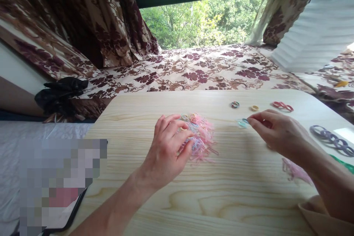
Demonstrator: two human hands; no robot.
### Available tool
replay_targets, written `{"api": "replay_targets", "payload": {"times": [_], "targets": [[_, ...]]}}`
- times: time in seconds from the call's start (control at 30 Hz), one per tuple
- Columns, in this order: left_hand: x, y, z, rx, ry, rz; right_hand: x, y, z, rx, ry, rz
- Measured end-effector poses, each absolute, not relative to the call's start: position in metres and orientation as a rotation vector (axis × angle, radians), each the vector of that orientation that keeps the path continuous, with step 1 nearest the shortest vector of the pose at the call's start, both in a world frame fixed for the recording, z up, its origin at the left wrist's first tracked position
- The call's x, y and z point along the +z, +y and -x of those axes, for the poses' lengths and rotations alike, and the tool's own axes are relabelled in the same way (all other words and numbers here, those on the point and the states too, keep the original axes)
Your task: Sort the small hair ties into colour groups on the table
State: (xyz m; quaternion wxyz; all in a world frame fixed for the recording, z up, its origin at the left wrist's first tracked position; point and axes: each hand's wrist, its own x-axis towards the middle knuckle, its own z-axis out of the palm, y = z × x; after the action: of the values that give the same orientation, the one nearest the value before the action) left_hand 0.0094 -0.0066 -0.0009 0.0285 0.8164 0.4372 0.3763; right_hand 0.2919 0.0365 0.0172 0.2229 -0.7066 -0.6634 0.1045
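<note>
Pale wood grain covers the tabletop beneath both of the person's hands. Beyond them, a floral cloth spreads toward the window, with patterned curtains hanging ahead and to the left. A pleated white sheet hangs beyond the right hand, and a black bundle sits far to the left of the left hand.

The left hand is curved over the near-left side of a loose pile of small bands, mostly pink with some pale blue and yellow. Its fingers are bent and spread; whether they grip any bands cannot be told. The right hand has its thumb and index finger pinched on a few blue-green bands, well apart from the pile.

Purple bands run in an overlapping row to the right of the right hand. Nearer the person are green bands, and a pink-purple cluster lies partly hidden by the right forearm. Just beyond the right hand are red bands. The 2 smallest groups, multicoloured bands and yellow bands, sit beyond its fingertips.
</note>
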Motion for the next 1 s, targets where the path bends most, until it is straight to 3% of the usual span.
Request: {"api": "replay_targets", "payload": {"times": [0.33,0.6,1.0], "targets": [[-0.003,-0.004,-0.009,1.151,1.395,-2.488,0.0,0.047,-0.27,-0.096,-2.107,1.849],[-0.005,0.002,-0.006,1.154,1.428,-2.488,0.013,0.04,-0.271,-0.152,-2.019,1.822],[-0.005,0.004,-0.001,1.06,1.495,-2.509,0.003,-0.002,-0.228,0.046,-2.294,1.164]]}}
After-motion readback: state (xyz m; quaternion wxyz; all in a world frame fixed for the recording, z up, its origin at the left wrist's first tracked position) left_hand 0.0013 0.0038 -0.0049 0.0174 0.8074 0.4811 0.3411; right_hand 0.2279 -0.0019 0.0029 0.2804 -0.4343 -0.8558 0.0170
